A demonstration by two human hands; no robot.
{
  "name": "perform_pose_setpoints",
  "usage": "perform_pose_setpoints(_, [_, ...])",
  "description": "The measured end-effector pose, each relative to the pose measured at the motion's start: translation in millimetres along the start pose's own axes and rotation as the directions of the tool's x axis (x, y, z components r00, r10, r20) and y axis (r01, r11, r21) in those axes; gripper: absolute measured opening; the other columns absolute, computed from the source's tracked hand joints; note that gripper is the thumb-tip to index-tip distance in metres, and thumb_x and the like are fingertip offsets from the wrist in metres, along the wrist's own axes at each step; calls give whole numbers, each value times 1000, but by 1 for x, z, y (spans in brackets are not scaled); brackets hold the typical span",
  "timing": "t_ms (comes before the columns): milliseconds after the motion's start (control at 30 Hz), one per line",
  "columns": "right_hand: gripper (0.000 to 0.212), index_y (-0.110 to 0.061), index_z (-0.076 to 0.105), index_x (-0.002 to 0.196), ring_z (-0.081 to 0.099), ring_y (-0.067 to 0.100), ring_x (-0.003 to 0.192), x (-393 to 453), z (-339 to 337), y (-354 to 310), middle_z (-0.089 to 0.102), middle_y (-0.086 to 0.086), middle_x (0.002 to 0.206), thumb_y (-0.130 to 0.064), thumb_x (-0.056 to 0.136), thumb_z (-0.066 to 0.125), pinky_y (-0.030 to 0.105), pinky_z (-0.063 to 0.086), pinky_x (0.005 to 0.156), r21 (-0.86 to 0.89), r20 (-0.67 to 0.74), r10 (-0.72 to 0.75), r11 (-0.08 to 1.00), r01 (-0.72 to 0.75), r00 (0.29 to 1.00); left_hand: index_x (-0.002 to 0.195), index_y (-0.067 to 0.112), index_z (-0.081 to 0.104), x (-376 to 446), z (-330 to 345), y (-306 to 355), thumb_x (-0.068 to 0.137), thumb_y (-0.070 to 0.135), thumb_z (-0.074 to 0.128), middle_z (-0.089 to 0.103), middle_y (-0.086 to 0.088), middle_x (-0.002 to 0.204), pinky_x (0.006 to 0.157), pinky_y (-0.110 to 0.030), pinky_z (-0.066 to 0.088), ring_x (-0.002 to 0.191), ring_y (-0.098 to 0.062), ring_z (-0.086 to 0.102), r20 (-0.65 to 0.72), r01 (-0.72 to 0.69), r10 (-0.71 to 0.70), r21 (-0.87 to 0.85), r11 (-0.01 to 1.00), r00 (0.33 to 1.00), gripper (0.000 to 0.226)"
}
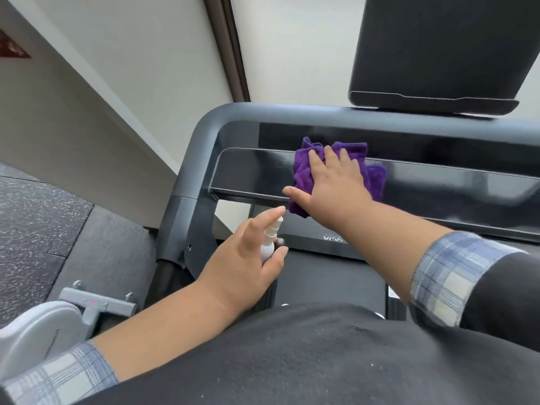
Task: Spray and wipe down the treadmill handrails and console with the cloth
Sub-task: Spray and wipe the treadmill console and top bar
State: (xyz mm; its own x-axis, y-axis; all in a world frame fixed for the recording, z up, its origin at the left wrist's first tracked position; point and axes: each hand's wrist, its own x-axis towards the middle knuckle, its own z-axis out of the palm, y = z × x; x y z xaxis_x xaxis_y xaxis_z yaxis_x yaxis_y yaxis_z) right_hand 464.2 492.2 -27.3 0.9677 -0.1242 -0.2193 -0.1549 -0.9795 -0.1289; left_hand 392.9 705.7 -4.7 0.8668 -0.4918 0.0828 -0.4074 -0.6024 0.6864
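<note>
**Cloth on the console, bottle in hand**

The right hand (333,182) presses flat, fingers straight, on the purple cloth (304,171) against the glossy console panel (254,171). The left hand (245,258) grips a white spray bottle (270,244) below it. White lettering on the treadmill hood (309,232) is partly hidden and unreadable.

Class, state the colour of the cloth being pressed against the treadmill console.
The cloth is purple, seen best in the head view, under the right hand.
</note>
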Motion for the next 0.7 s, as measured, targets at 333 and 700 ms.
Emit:
perform_pose_setpoints(333, [124,-29,12,158,5,31,153,-22,-7,38,8,4,167,-100,59,39,54,9,123,-29,47,-42,999,44,998,137,54,19,-17,-5,-15,87,42,51,48,20,104,77,-11,42,87,4,53,-25,30,-31,-23,999,999,60])
perform_pose_setpoints(700, [124,-17,9,158,3,38,152,41,6,-102,7,11,167,-86,68,58,56,9,122,-85,73,-284,953,290,956,139,50,23,-49,-16,-30,86,44,51,53,13,106,75,-35,54,85,-10,59,-100,129,-129,-9,992,987,60])
